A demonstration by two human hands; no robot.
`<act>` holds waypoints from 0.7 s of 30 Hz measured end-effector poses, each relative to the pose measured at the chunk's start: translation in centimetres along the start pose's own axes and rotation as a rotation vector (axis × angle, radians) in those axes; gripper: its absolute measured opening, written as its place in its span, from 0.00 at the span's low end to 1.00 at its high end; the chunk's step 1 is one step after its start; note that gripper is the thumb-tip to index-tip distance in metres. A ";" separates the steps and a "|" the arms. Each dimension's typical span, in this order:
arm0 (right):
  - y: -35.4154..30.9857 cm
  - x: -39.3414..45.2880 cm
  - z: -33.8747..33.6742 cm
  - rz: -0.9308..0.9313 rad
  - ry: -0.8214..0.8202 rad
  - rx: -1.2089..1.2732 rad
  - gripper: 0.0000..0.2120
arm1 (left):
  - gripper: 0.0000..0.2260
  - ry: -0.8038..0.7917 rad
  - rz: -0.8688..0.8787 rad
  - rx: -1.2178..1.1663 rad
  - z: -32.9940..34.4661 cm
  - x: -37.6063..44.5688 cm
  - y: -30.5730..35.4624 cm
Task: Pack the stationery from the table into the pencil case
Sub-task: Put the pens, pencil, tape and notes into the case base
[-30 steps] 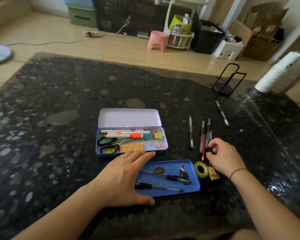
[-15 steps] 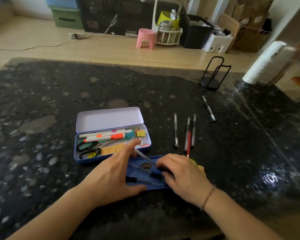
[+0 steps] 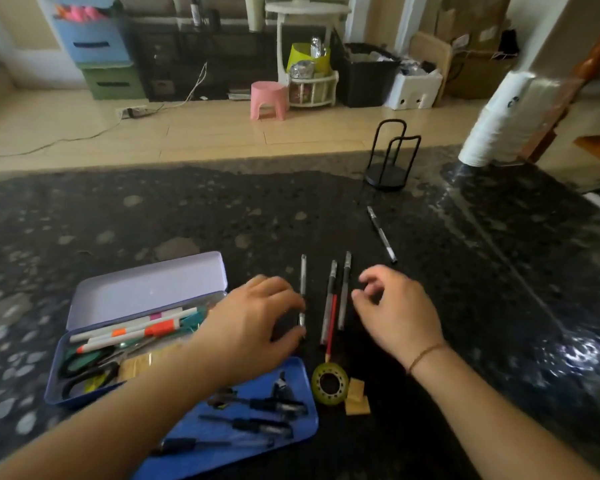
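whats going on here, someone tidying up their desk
A person is packing stationery into a pencil case that lies open on the dark table, already holding markers and scissors. The left hand reaches to a grey pen, fingers at its lower end. The right hand hovers, loosely curled, beside a few more pens and a red pencil. A blue tray holds three pens; a tape roll waits beside it.

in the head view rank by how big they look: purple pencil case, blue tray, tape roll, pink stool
1. purple pencil case
2. blue tray, partly covered by an arm, so unsure
3. pink stool
4. tape roll, close to the stool
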State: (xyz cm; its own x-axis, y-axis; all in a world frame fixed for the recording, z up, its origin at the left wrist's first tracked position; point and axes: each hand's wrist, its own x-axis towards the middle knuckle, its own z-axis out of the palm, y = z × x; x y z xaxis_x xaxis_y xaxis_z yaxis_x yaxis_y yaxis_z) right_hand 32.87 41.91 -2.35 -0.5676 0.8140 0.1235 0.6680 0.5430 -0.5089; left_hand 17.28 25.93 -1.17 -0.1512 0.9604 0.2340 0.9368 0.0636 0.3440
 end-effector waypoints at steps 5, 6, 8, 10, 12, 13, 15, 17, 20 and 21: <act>4.0 9.1 -0.2 0.329 -0.071 -0.287 0.28 | 0.18 -0.133 -0.049 0.002 5.5 11.0 0.8; 4.5 10.1 0.2 0.334 -0.071 -0.322 0.25 | 0.19 -0.146 -0.052 0.015 6.3 12.1 0.9; 5.1 10.9 0.6 0.329 -0.023 -0.345 0.16 | 0.23 -0.149 -0.061 0.036 7.2 13.5 1.3; 5.4 10.5 0.3 0.348 0.033 -0.270 0.09 | 0.28 -0.103 -0.054 0.097 7.4 14.0 1.6; 5.8 8.6 -0.5 0.281 0.068 -0.126 0.07 | 0.31 -0.020 0.001 0.247 7.0 13.8 1.9; 5.9 7.4 -1.0 0.181 0.086 -0.074 0.06 | 0.32 0.018 0.028 0.329 6.4 13.4 2.0; 5.5 4.4 -2.3 -0.048 0.080 -0.023 0.07 | 0.29 0.096 0.090 0.449 4.4 12.0 2.3; 4.3 1.2 -3.5 -0.231 -0.018 0.053 0.07 | 0.19 0.164 0.212 0.430 2.0 9.4 2.6; 1.5 -2.8 -4.5 -0.331 -0.209 0.256 0.05 | 0.12 0.089 0.241 0.339 -0.9 2.6 2.6; 0.9 -3.5 -4.3 -0.303 -0.244 0.275 0.05 | 0.11 0.061 0.172 0.318 -1.5 -0.1 2.4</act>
State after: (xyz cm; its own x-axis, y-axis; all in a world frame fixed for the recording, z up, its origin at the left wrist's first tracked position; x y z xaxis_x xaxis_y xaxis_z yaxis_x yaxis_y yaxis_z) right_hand 37.52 40.44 0.44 -0.8359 0.5369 0.1143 0.3211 0.6471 -0.6914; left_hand 19.04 25.59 1.00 0.0077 0.9471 0.3208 1.0000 -0.0072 -0.0026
